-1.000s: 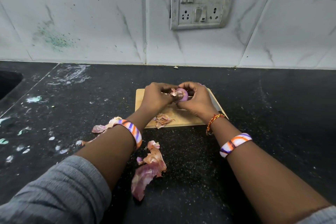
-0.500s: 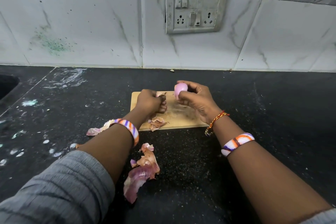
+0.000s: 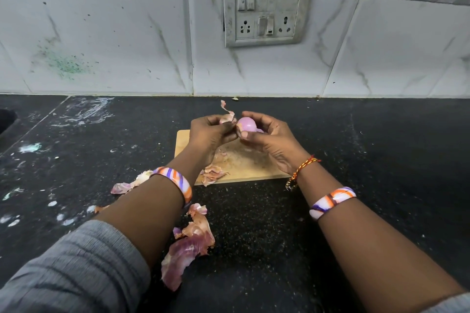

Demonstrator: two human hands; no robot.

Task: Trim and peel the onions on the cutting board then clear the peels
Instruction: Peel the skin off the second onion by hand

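Note:
A small pink onion (image 3: 246,124) is held above the far edge of the wooden cutting board (image 3: 254,169). My right hand (image 3: 269,141) grips it from the right, fingers curled round it. My left hand (image 3: 209,134) pinches a strip of papery peel (image 3: 227,114) that curls upward from the onion's left side. A small heap of peels (image 3: 213,173) lies on the board's near left corner. More peels (image 3: 189,244) lie on the black counter under my left forearm, and another piece of peel (image 3: 127,184) lies to the left.
The black counter (image 3: 356,160) runs to a white tiled wall with a switch and socket plate (image 3: 265,10). Pale smears and specks mark the counter's left side. A dark sink edge (image 3: 6,119) shows at the far left.
My left hand came back from the board to the onion and now pulls a peel strip up off it. The onion sits slightly lower between both hands.

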